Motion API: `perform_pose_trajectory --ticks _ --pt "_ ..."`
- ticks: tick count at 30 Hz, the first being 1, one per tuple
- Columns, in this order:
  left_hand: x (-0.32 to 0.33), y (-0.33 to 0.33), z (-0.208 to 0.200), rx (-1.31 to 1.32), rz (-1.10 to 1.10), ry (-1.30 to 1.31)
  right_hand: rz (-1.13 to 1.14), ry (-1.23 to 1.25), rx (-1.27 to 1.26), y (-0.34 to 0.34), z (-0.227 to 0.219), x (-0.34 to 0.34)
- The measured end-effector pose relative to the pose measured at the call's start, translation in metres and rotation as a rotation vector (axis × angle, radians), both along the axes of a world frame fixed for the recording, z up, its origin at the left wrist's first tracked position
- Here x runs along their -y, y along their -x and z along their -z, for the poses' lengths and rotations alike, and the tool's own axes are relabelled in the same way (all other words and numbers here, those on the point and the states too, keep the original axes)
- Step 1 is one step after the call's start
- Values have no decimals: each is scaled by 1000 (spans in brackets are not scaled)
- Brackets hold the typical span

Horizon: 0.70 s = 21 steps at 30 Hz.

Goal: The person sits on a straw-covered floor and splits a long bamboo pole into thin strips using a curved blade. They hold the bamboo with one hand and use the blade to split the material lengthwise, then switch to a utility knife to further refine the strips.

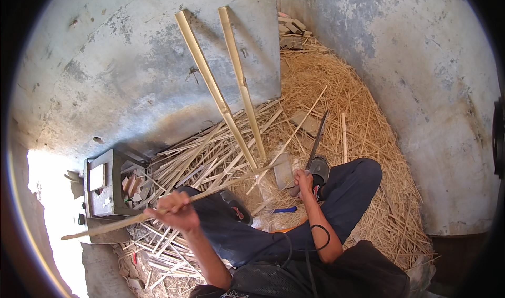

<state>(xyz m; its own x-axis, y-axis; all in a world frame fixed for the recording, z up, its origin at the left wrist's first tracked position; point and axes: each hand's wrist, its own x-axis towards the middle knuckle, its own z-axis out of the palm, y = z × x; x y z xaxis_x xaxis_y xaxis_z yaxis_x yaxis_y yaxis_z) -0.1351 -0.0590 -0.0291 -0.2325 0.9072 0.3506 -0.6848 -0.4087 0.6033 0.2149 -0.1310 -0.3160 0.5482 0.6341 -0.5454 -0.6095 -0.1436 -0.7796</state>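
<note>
My left hand (176, 212) is closed around a long bamboo strip (115, 225). One end of the strip points out to the lower left; the rest slants across my bent leg toward the middle. Closed on the handle of a long knife, my right hand (303, 183) rests beside my shoe. The knife's dark, narrow blade (318, 135) points up and away. The strip's far end lies close to a grey block (283, 170), left of the knife; whether it touches the block I cannot tell.
Two split bamboo lengths (210, 87) lean against the grey wall (131, 61). Cut strips (194, 161) lie piled at left, with straw-like shavings (336, 87) behind and right. A blue-handled tool (284, 210) lies between my legs. A dark box-like cabinet (108, 185) stands left.
</note>
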Motion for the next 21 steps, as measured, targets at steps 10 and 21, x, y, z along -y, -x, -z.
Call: perform_pose_trajectory --ticks 10,21 --pt "-10 -127 55 -370 96 100 -109 192 -275 13 57 18" --pt "-7 -170 34 -563 262 100 -302 223 -38 30 33 14"
